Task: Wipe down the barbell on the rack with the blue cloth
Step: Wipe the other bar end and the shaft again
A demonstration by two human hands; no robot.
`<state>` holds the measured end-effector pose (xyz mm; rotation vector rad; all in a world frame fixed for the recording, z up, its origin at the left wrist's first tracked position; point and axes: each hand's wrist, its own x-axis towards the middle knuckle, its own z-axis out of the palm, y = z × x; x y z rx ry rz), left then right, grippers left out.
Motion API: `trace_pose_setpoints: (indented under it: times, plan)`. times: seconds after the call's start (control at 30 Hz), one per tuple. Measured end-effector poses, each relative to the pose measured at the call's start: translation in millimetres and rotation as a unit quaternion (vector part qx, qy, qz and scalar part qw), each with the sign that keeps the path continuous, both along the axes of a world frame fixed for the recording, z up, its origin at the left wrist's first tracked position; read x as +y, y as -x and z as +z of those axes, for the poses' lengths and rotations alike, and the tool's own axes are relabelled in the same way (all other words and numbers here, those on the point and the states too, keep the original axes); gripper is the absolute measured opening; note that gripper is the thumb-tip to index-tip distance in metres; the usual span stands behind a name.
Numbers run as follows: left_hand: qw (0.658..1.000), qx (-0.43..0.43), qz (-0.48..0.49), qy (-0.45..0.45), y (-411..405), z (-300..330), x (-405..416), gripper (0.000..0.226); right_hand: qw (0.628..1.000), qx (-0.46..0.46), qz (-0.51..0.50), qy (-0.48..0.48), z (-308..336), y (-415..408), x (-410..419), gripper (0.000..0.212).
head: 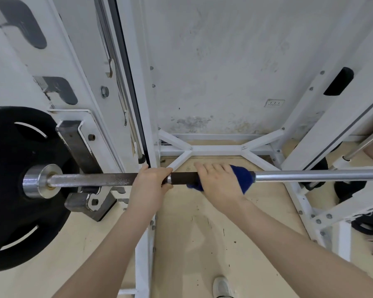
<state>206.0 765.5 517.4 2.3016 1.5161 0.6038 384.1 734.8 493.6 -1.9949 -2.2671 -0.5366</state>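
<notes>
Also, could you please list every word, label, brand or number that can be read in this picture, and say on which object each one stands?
None can be read.
Weight plate: black, any raised lettering cannot be made out.
Wall socket: only small dark slots, no text.
Barbell, blue cloth and white rack: no markings visible.

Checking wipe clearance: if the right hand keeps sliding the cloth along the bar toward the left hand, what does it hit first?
The left hand, which grips the barbell just beside the right hand and blue cloth; only a short dark stretch of bar separates them.
</notes>
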Motion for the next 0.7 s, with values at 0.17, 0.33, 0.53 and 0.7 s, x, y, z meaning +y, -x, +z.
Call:
trace_pose_setpoints:
  times: [0.17,0.33,0.53,0.7]
  plan:
    - [0.999,0.031,-0.031,-0.021,-1.0,2.2,0.2,0.029,0.997,-0.013,0.071,0.005,0.3,18.6,10.6,0.057]
    - [0.998,0.019,-0.015,0.050,5.9,1.5,5.1,0.047,0.940,0.244,0.060,0.231,32.9,6.3,28.5,0.039]
    - [0.995,0.095,0.000,-0.033,27.9,4.4,4.5,0.038,0.911,0.349,-0.094,0.199,35.8,15.5,55.1,0.037]
    - [0.993,0.087,-0.017,-0.080,39.2,0.0,5.4,0.035,0.979,0.134,-0.145,0.046,21.2,36.2,7.8,0.068]
